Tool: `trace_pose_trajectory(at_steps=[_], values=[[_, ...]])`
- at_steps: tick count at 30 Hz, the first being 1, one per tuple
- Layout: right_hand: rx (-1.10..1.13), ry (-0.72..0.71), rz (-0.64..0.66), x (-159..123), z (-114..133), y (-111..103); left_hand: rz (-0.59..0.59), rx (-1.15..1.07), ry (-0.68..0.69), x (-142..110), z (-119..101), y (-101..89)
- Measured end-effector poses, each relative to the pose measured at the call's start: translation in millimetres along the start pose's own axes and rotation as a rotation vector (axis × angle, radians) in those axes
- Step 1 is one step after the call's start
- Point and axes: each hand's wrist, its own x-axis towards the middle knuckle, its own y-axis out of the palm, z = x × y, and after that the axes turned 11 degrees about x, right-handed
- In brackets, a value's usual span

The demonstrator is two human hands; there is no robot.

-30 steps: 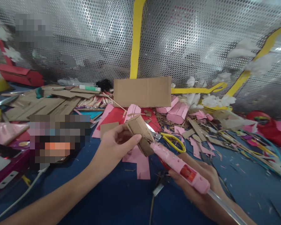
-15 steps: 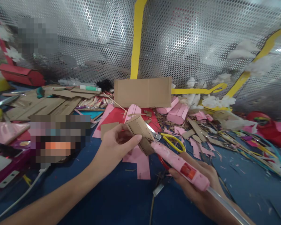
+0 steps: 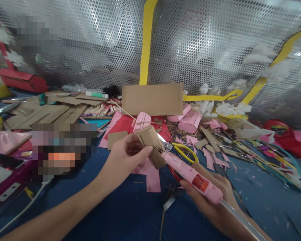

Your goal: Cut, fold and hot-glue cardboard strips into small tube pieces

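Note:
My left hand (image 3: 124, 160) grips a small folded cardboard box (image 3: 152, 144), thumb pressed on its near side, holding it tilted above the blue table. My right hand (image 3: 210, 197) is wrapped round a pink hot glue gun (image 3: 193, 177) with a clear glue stick trailing out of its back. The gun's nozzle touches the lower right edge of the cardboard box. Under the box lie pink paper scraps (image 3: 150, 172) and yellow-handled scissors (image 3: 185, 150).
A larger cardboard sheet (image 3: 153, 98) stands against the perforated metal wall (image 3: 95, 43). Cardboard strips (image 3: 47, 112) are piled at the left, pink and brown offcuts (image 3: 210, 140) and white cotton tufts (image 3: 230, 107) at the right. A white cable (image 3: 22, 209) runs along the lower left.
The cardboard box has tipped slightly in my left hand and the glue gun has shifted a little along its edge. Otherwise nothing has moved.

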Motion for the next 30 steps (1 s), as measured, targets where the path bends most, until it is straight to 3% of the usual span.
trace_pose_trajectory(at_steps=[10,16,20,30], values=[[0.093,0.072,0.003,-1.8,-1.8,3.1,-0.021,0.131,0.045,-0.1,-5.9,-2.8],[0.155,0.200,0.085,-4.7,-8.0,-0.2,0.045,0.134,0.028,0.6,-3.3,-5.1],[0.116,0.197,0.110,-6.1,-12.8,-1.3,0.102,0.068,-0.002,1.3,-5.1,-6.0],[0.138,0.129,0.058,5.0,-10.1,-3.9,0.113,0.010,0.009,2.4,-0.6,-5.0]])
